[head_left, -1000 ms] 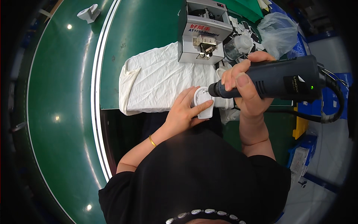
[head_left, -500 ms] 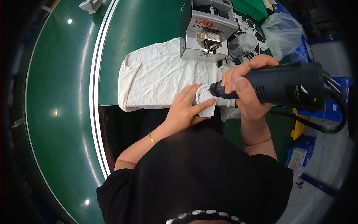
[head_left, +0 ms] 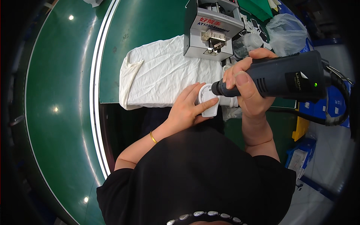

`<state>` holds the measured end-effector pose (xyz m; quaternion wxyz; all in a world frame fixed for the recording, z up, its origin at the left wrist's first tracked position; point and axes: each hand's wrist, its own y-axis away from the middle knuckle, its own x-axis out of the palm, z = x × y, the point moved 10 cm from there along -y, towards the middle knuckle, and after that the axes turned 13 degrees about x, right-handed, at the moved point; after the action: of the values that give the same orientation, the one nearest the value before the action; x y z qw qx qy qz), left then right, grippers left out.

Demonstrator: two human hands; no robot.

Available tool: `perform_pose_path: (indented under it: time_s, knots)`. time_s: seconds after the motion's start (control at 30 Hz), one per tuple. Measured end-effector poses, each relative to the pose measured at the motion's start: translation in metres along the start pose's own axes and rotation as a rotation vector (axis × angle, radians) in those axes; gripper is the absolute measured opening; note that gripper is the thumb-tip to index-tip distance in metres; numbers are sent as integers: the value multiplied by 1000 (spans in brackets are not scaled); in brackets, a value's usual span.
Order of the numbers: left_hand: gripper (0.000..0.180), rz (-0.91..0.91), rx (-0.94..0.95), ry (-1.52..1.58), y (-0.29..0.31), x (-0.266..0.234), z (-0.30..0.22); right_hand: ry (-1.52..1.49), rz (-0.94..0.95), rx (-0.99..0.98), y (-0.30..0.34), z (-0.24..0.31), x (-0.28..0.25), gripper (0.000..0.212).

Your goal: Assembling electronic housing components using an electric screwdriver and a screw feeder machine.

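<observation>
My left hand (head_left: pixel 187 105) grips a white plastic housing (head_left: pixel 210 110) with a rounded top and a narrower lower end, its thumb lying across the front. In my right hand (head_left: pixel 249 84) is a black electric screwdriver (head_left: pixel 281 77), held nearly level with my fingers and thumb wrapped round its front part. Its ribbed nose points left at the housing's upper part, where the bit meets it; the exact contact spot is too small to make out. A small green light glows near the screwdriver's rear. Below both hands lies a white cloth pad (head_left: pixel 161 75).
Behind the pad stands a grey screw feeder (head_left: pixel 208 37). To its right are a clear plastic jar (head_left: pixel 247 43), a crumpled clear bag (head_left: pixel 287 33) and a green bin (head_left: pixel 257 8). A black cable (head_left: pixel 339 101) loops at the right. A green conveyor belt (head_left: pixel 63 112) runs along the left.
The screwdriver's rear end has risen slightly in the picture, while its nose stays at the housing. My left hand keeps its grip. The whole view has shifted a little.
</observation>
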<state>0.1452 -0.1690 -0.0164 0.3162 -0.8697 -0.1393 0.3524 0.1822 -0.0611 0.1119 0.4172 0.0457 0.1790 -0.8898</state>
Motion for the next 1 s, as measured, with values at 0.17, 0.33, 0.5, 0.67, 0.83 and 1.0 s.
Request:
perform_pose_path:
  time_s: [0.17, 0.33, 0.5, 0.67, 0.83, 1.0]
  knots:
    - [64, -18, 4, -6, 2, 0, -1, -68, 10, 19, 2, 0, 5, 43]
    - [64, -4, -3, -22, -5, 2, -2, -58, 29, 8, -5, -2, 2, 45]
    - [56, 13, 33, -301, -8, -10, -19, -424, -29, 26, -17, -17, -38, 49]
    - [42, 230, 233, -175, 4, 4, -27, -524, -569, 406, -10, -122, -196, 32]
    - [24, 191, 213, -229, 2, -28, -27, -88, -738, 738, 33, -240, -305, 49]
    - [40, 32, -248, -85, 22, -67, 29, 32, -703, 861, 45, -307, -342, 28]
